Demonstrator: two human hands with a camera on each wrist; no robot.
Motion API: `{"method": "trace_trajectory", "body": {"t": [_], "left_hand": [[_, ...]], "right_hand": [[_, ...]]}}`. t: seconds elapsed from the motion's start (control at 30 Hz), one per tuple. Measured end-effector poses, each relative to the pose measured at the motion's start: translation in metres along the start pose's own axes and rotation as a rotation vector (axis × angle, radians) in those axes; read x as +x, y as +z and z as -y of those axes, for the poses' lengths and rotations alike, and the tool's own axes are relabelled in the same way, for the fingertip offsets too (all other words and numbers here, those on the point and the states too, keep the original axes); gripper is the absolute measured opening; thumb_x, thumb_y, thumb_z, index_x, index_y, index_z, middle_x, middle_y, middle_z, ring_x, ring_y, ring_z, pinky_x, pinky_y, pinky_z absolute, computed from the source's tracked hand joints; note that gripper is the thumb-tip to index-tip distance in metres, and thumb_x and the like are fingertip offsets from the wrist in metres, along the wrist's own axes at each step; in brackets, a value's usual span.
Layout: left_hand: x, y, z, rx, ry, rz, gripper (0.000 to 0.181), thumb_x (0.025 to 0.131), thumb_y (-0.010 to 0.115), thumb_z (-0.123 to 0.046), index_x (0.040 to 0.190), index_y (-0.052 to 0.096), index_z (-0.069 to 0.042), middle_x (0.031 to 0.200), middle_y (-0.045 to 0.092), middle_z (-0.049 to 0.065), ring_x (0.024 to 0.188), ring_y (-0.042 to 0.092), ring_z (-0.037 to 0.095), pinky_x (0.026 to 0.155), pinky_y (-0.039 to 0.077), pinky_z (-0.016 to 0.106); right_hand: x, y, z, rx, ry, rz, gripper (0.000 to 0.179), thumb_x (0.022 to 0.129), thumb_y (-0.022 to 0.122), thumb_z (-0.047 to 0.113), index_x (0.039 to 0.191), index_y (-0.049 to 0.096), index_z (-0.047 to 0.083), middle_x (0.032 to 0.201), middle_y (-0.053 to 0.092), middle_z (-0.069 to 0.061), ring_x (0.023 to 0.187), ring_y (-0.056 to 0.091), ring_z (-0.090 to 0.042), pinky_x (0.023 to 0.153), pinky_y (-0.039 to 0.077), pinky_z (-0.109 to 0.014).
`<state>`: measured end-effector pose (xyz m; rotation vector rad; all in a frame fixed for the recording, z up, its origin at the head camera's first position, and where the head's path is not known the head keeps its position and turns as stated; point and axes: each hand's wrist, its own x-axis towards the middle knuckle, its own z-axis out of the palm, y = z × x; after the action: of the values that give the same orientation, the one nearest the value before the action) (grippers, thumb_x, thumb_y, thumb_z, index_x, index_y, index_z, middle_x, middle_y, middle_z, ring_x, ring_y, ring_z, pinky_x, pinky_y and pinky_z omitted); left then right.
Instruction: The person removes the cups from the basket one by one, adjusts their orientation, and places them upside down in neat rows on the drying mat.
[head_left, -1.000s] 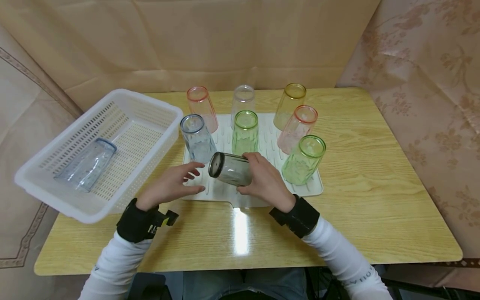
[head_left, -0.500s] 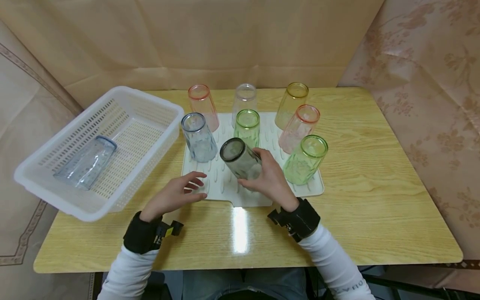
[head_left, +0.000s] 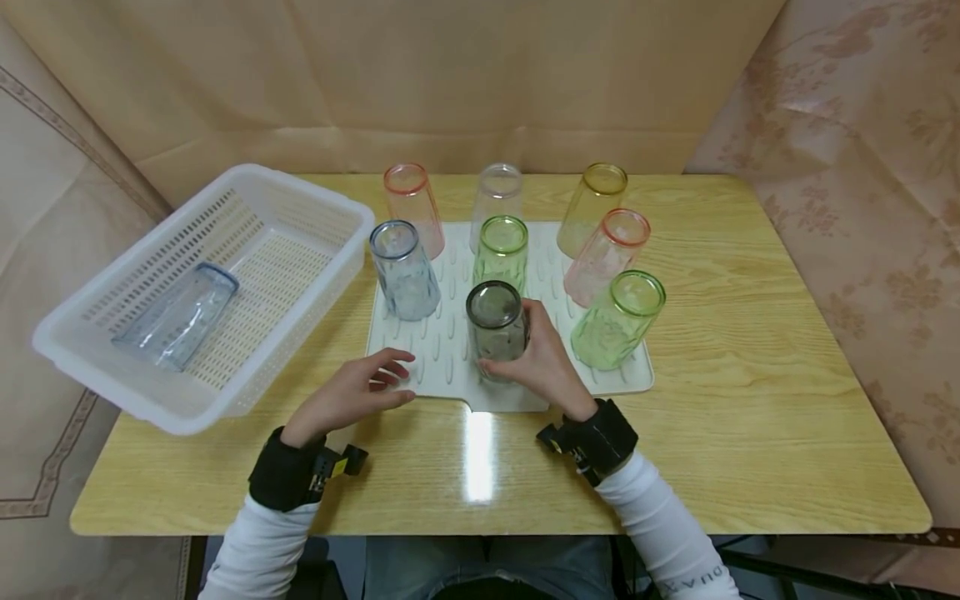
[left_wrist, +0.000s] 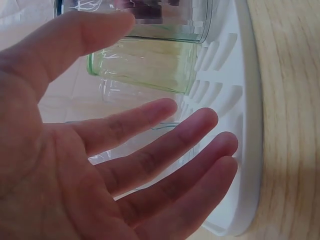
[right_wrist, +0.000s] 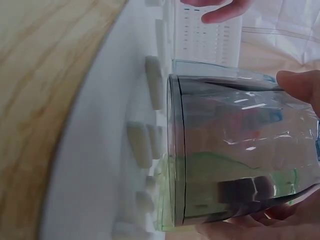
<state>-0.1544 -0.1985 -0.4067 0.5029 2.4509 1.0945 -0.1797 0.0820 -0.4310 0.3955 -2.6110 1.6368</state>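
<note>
My right hand (head_left: 543, 362) grips a smoky grey glass (head_left: 497, 325) by its side. The glass stands upright with its base up, over the front middle of the white ridged draining mat (head_left: 438, 371). In the right wrist view the rim of the grey glass (right_wrist: 240, 145) is close to the ridges; whether it touches them I cannot tell. My left hand (head_left: 348, 396) hovers by the mat's front left part, its fingers (left_wrist: 150, 155) apart and holding nothing. Just behind the grey glass is a green glass (head_left: 502, 250), and a blue glass (head_left: 405, 271) stands to its left.
On the left, a white perforated basket (head_left: 307, 296) has one blue glass (head_left: 180, 317) lying inside. Along the mat's back and right are a pink glass (head_left: 416, 208), a clear glass (head_left: 497, 200), a yellow glass (head_left: 592, 208), another pink glass (head_left: 606, 258) and a green glass (head_left: 617, 321).
The right hand has turned the grey glass from lying sideways to base up and lowered it toward the mat, slightly rightward. The left hand has stayed nearly in place.
</note>
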Motion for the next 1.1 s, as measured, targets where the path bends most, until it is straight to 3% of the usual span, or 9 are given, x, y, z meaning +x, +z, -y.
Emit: {"method": "trace_trajectory", "body": {"t": [0.73,0.97,1.1], "left_hand": [[0.001,0.0,0.002,0.012,0.004,0.008,0.047,0.092,0.067,-0.021,0.131,0.051,0.002,0.113,0.062,0.018,0.105,0.059,0.035,0.09,0.047,0.05],[0.001,0.002,0.001,0.016,0.047,0.003,0.049,0.092,0.067,-0.025,0.13,0.051,0.003,0.11,0.062,0.018,0.102,0.06,0.036,0.087,0.048,0.051],[0.001,0.001,0.001,0.005,0.021,0.011,0.048,0.092,0.067,-0.022,0.13,0.051,0.002,0.112,0.062,0.018,0.104,0.059,0.036,0.089,0.048,0.051]], "right_hand": [[0.001,0.0,-0.011,0.067,0.017,0.031,0.087,0.067,0.088,0.012,0.134,0.034,-0.004,0.127,0.047,-0.021,0.115,0.048,-0.032,0.099,0.038,-0.046],[0.002,0.0,-0.013,0.1,0.038,0.041,0.086,0.068,0.087,0.011,0.133,0.033,-0.003,0.127,0.047,-0.02,0.117,0.047,-0.032,0.101,0.036,-0.046],[0.001,0.0,-0.014,0.118,0.049,0.055,0.087,0.068,0.087,0.011,0.134,0.032,-0.003,0.128,0.046,-0.02,0.119,0.046,-0.031,0.102,0.035,-0.046]]}}
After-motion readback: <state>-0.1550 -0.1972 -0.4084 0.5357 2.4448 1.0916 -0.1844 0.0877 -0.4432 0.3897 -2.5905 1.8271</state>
